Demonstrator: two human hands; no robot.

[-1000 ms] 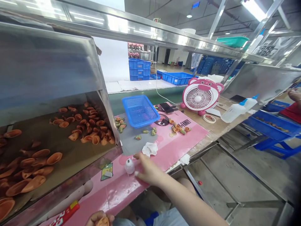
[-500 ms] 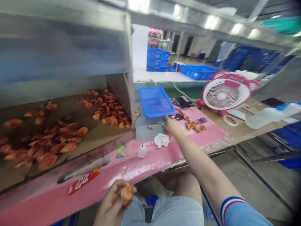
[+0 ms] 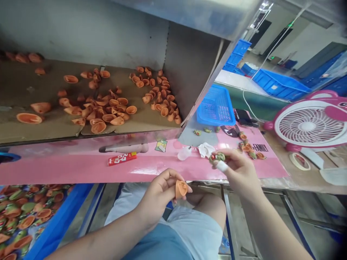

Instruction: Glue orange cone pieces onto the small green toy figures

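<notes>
My left hand (image 3: 165, 189) grips a small orange cone-shaped piece (image 3: 181, 189) with a hollow opening, held over my lap at the bench edge. To its right, my right hand (image 3: 238, 168) pinches a small green figure (image 3: 217, 157) with red and white spots, above the pink mat. A white wrap covers one finger of that hand. Several similar green figures (image 3: 197, 133) lie on the grey patch by the blue basket (image 3: 215, 121). Orange and green pieces (image 3: 246, 146) sit in a cluster on the mat at right.
An open-fronted booth (image 3: 130, 39) at left holds many orange pieces (image 3: 94, 112). Along the mat lie a red packet (image 3: 122, 159), a small translucent bottle (image 3: 184, 154) and a white tissue (image 3: 206, 149). A pink fan (image 3: 306, 124) and tape roll (image 3: 299, 161) stand right. A filled blue crate (image 3: 58, 224) is lower left.
My right hand has come back from beside the basket with a green figure in its fingers. My left hand still holds the orange piece. The view has swung to the left.
</notes>
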